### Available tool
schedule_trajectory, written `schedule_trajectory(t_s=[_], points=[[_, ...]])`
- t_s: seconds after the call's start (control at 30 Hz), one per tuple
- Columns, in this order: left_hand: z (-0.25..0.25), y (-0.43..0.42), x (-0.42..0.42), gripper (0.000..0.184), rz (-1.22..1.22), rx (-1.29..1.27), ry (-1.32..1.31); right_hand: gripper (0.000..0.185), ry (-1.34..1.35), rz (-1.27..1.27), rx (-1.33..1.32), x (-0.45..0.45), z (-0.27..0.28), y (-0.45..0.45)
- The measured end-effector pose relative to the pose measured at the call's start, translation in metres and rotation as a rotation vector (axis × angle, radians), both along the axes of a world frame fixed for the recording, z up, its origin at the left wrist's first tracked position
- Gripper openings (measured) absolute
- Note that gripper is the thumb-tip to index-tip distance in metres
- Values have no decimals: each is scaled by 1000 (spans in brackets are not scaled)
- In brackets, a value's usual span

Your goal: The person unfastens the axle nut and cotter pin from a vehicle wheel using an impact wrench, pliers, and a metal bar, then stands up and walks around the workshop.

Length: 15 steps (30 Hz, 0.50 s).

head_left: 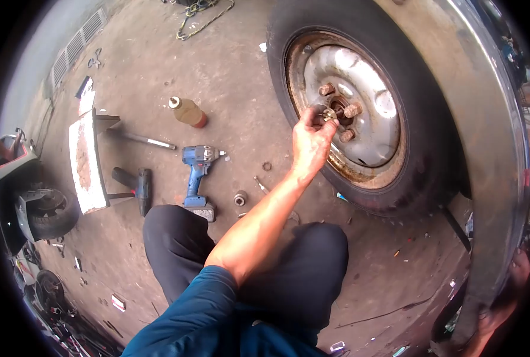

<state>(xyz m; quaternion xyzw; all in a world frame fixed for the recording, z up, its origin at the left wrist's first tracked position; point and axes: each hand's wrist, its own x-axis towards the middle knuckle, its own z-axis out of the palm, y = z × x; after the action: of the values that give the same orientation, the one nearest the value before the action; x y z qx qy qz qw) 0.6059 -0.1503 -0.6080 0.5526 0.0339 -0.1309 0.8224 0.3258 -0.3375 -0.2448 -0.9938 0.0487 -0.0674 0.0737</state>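
Observation:
My left hand (317, 134) reaches across to the wheel hub, its thumb and fingers pinching a small metal part (329, 113). This part is close to the hub's central opening, among rusty studs or nuts (352, 110) on a silver, rust-edged rim (369, 140). A black tire (423, 107) surrounds the rim. At the lower right edge, skin that appears to be my right hand (490, 321) shows beside the vehicle body (491, 238); its fingers are too unclear to read.
On the concrete floor lie a blue impact driver (196, 178), a dark drill (144, 190), a socket (240, 197) and a metal bar (152, 141). A bottle of liquid (189, 112) and a white worn panel (85, 163) are farther off. Another wheel (53, 214) sits at left.

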Motion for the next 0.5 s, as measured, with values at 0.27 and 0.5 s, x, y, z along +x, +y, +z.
schedule_trajectory(t_s=[0.27,0.5], points=[[6,-3,-1,27,14,-274,7,94,-6,-4,46,1,-2,0],[-18,-16,-2,30,96,94,-186,99,29,-65,-49,5,1,5]])
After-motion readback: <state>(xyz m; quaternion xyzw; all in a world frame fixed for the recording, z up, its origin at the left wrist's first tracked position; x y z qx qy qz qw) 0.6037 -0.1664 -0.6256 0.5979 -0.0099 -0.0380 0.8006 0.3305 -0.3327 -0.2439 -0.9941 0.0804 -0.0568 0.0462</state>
